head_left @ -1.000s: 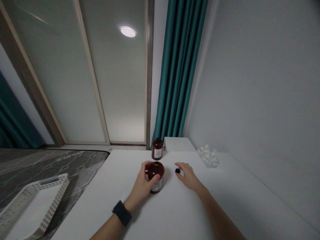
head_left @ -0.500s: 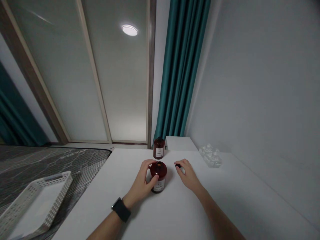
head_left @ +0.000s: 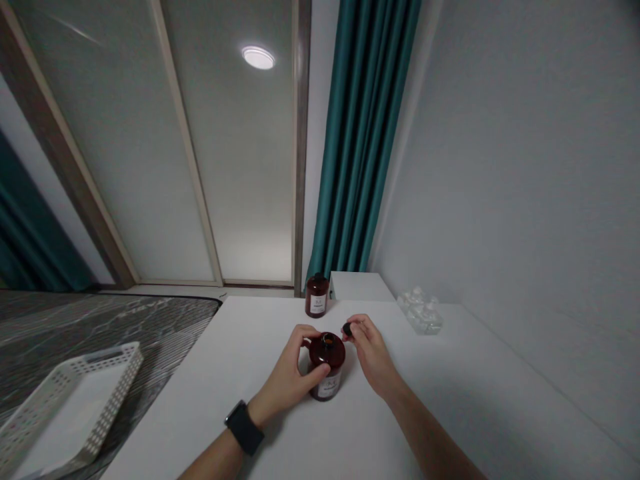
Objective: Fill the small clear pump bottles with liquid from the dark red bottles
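Near the middle of the white counter (head_left: 450, 413), a dark brown bottle (head_left: 327, 367) stands upright with its mouth uncovered and a pale label on its near side. The left hand (head_left: 289, 373) wraps around the bottle from its left side, thumb on the front and fingers curled behind, gripping it firmly. A black watch (head_left: 244, 427) sits on that wrist.

Just to the right of the bottle's neck, the right hand (head_left: 373, 352) pinches a small black cap (head_left: 347, 329) between thumb and fingertips. The cap is held just above and beside the open mouth, not touching it as far as can be seen.

Farther back on the counter, a second brown bottle (head_left: 317, 296) of the same kind stands with its cap on, clear of both hands. Right of it lies a low white box (head_left: 361, 287), against the foot of a teal curtain (head_left: 363, 133). A crumpled clear plastic packet (head_left: 420, 310) rests near the grey wall, well apart from the held bottle.

Off the counter's left edge, a white perforated basket (head_left: 113, 390) lies on a dark marbled surface (head_left: 100, 320). A round lamp (head_left: 257, 58) shines on the pale panel above.
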Available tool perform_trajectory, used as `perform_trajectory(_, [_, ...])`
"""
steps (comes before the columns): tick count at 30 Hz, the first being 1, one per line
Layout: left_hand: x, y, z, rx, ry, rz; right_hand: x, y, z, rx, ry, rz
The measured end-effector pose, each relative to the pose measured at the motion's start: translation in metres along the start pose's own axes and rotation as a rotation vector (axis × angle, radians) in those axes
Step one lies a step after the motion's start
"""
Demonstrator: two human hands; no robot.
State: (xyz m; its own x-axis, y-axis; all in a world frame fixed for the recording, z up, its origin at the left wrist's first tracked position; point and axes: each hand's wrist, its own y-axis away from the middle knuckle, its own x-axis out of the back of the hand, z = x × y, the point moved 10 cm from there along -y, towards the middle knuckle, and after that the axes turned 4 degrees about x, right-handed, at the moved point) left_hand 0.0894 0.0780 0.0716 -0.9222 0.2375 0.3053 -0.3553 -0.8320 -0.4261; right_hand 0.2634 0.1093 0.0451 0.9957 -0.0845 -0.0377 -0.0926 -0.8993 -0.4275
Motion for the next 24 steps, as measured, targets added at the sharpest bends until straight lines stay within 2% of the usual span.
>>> perform_trajectory(7, [-0.002,0.001,0.0,0.004,0.017,0.003,-0.011,0.011,-0.019,0.016,-0.153,0.06])
perform_trajectory(11, [-0.003,0.001,0.002,-0.014,0.027,-0.003,-0.02,0.015,-0.028,0.06,-0.132,0.025])
perform_trajectory(24, [-0.004,0.0,0.0,-0.002,0.048,-0.023,-0.033,0.023,-0.065,0.379,0.256,-0.087])
